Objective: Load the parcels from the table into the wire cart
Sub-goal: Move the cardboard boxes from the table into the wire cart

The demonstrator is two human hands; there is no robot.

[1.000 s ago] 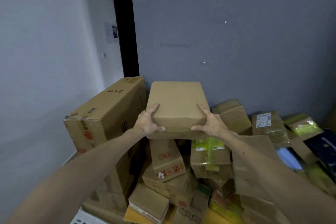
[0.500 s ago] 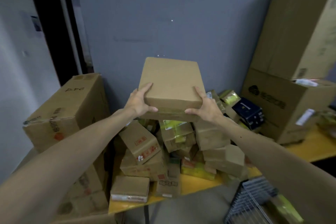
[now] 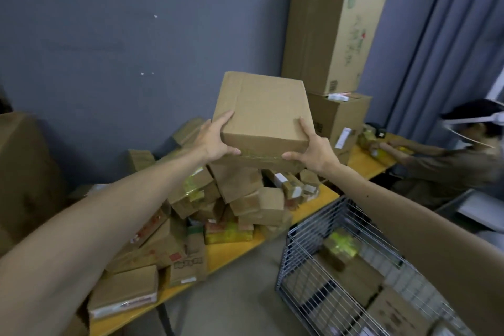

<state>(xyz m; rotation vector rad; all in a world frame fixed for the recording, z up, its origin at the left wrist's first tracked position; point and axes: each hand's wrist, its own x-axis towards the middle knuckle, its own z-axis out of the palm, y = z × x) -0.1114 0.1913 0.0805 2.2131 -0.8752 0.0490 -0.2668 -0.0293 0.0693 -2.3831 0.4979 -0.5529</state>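
Note:
A plain brown cardboard parcel (image 3: 263, 114) is held up in the air above the heap on the table. My left hand (image 3: 214, 139) grips its near left corner and my right hand (image 3: 313, 151) grips its near right corner. Below it, several taped brown and yellow parcels (image 3: 240, 199) lie piled on the yellow table (image 3: 234, 249). The wire cart (image 3: 305, 278) stands at the lower right beside the table. It holds a yellow-taped parcel (image 3: 339, 248) and flat cardboard boxes (image 3: 392, 308).
Tall stacked cartons (image 3: 335, 30) stand on the table against the grey wall at the back right. A big carton (image 3: 24, 172) fills the far left. A person (image 3: 458, 155) sits at the right end of the table. Grey floor (image 3: 234, 294) lies between table and cart.
The view has swung to the right with the parcel still held in both hands. The wire cart, the tall cartons and the seated person have come into sight.

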